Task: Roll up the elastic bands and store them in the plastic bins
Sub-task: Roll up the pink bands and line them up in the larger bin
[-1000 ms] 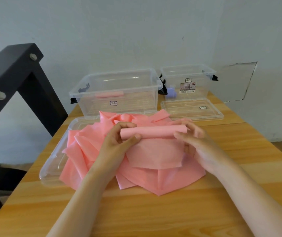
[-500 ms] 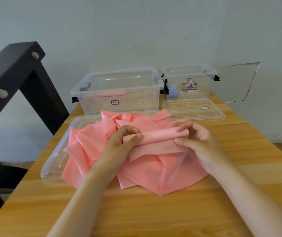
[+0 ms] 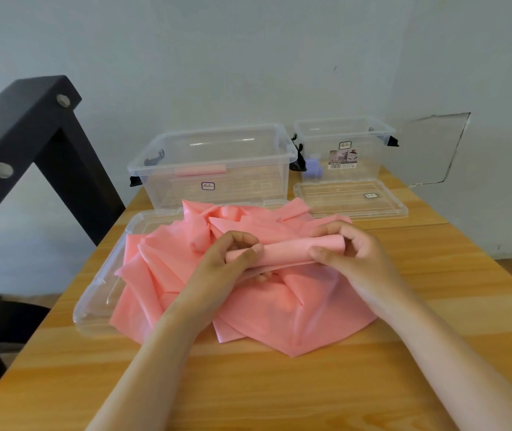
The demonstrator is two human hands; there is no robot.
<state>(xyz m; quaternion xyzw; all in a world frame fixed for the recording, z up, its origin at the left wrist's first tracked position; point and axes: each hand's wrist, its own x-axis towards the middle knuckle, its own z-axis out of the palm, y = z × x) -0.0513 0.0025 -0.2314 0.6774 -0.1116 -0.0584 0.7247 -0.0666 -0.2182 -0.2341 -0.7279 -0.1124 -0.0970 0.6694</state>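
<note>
Pink band roll (image 3: 288, 251), smooth, tight, my left hand (image 3: 219, 270) and right hand (image 3: 355, 261) gripping its ends, bin labels (image 3: 208, 186) unreadable

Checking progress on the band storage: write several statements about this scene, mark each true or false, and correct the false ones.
1. Both the left hand and the right hand grip the pink roll. True.
2. The large bin is empty. False: one stored roll lies inside it.
3. The small bin has its lid on. False: it stands open, and the flat lid lies on the table in front of it.
4. The loose pink bands are piled partly on a clear lid. True.
</note>
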